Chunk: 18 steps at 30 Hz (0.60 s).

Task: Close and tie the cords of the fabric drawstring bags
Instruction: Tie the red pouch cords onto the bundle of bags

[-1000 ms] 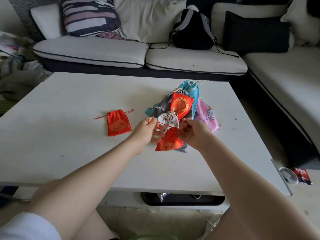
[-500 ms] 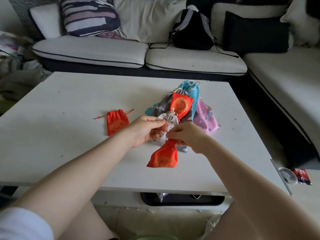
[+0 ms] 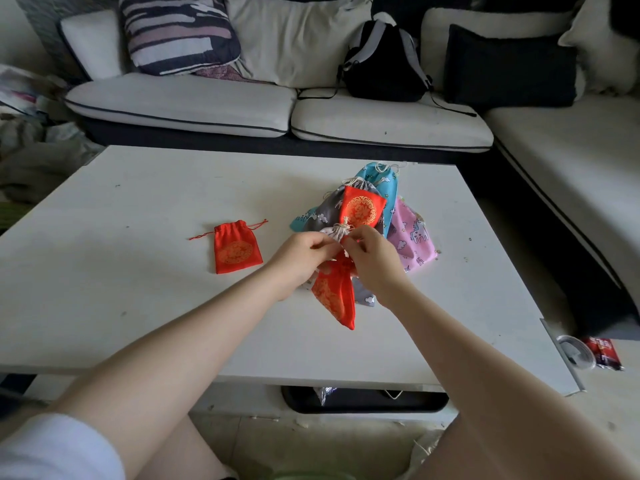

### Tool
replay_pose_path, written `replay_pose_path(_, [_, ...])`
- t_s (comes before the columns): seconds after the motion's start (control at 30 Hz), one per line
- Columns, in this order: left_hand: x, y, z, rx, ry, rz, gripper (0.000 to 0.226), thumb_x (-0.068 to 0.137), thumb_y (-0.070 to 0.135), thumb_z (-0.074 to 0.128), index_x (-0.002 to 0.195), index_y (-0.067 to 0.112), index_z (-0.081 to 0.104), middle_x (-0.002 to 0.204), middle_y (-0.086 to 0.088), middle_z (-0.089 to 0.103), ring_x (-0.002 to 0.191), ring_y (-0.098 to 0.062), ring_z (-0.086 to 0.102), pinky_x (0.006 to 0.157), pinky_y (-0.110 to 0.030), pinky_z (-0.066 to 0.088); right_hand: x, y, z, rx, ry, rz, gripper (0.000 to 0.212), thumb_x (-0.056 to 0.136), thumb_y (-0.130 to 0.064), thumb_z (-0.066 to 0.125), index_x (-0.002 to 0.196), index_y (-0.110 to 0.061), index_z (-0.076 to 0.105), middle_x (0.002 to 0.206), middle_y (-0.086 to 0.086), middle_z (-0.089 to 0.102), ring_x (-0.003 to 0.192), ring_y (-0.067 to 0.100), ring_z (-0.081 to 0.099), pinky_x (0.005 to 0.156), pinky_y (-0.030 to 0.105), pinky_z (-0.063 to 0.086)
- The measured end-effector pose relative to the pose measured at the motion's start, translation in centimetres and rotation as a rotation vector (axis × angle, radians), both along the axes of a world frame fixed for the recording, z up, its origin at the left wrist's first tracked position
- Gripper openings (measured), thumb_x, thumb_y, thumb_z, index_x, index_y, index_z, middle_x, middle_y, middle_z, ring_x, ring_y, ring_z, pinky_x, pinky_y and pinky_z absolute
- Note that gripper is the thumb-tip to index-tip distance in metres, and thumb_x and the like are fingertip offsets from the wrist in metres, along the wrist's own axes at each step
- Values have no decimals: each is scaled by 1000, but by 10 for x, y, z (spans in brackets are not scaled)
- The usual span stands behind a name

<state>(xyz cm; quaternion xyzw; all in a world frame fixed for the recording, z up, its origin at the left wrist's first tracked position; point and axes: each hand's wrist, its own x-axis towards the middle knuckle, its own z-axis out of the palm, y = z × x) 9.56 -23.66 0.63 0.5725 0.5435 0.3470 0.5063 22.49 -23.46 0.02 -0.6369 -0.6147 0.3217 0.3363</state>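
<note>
Both hands meet over the white table (image 3: 138, 209), pinching at the neck of a red bag (image 3: 335, 299) that hangs down between them, its bottom corner pointing toward the near edge. The left hand (image 3: 301, 252) has its fingers curled in around the bag's top from the left; the right hand (image 3: 372, 252) pinches in from the right, fingertips bent onto what looks like the red cord, though the cord itself is mostly hidden. The two hands are almost touching.

Just behind them lies a pile of other bags: a small white bag (image 3: 334, 232) with a gathered, tied neck right at the fingertips, another red one with a gold round print (image 3: 362, 211) leaning on a grey bag (image 3: 329, 209), a blue bag (image 3: 381, 178) at the back and a pink bag (image 3: 412, 240) to the right. Part of the grey one also shows under the right wrist.

Well apart to the left, a closed red bag (image 3: 236, 249) lies flat on the table by itself, neck gathered, thin red cords trailing out to both sides.

Beyond the table a pale sofa (image 3: 180, 105) carries cushions and a black backpack (image 3: 384, 71).
</note>
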Motion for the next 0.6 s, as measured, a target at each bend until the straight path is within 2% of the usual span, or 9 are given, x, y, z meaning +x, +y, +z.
replay_pose_path(0.1, [3,1,4,-89,-125,34,14,91,23,55,80,24,62,72,5,63,47,0,58,42,-11,39,0,-1,1,-2,77,-51,16,91,-30,50,88,-16,55,80,1,60,83,28,62,77,43,51])
replay_pose_path(0.23, [8,0,6,-172,-213,14,16,91,21,55,78,18,63,68,0,56,48,-4,60,47,-13,50,3,0,2,25,121,-116,19,88,-32,58,85,-14,57,80,3,62,77,22,59,75,38,49])
replay_pose_path(0.43, [7,2,7,-285,-245,-46,13,94,25,51,85,21,59,71,3,47,47,-1,57,41,-13,42,5,0,4,21,158,-153,21,81,-40,64,74,-21,57,77,-2,61,73,15,55,73,37,49])
replay_pose_path(0.53, [6,2,4,-322,-269,-66,17,95,26,48,83,22,59,75,3,53,46,-1,56,43,-13,44,5,-1,12,-20,278,-116,7,83,-25,63,77,-21,61,75,1,62,71,15,56,72,37,49])
replay_pose_path(0.6, [5,2,4,-355,-380,-38,22,96,25,45,80,21,60,73,4,60,46,-4,55,46,-16,49,7,-1,17,-99,499,-48,21,86,-4,52,78,-20,62,69,6,58,65,18,55,74,39,47])
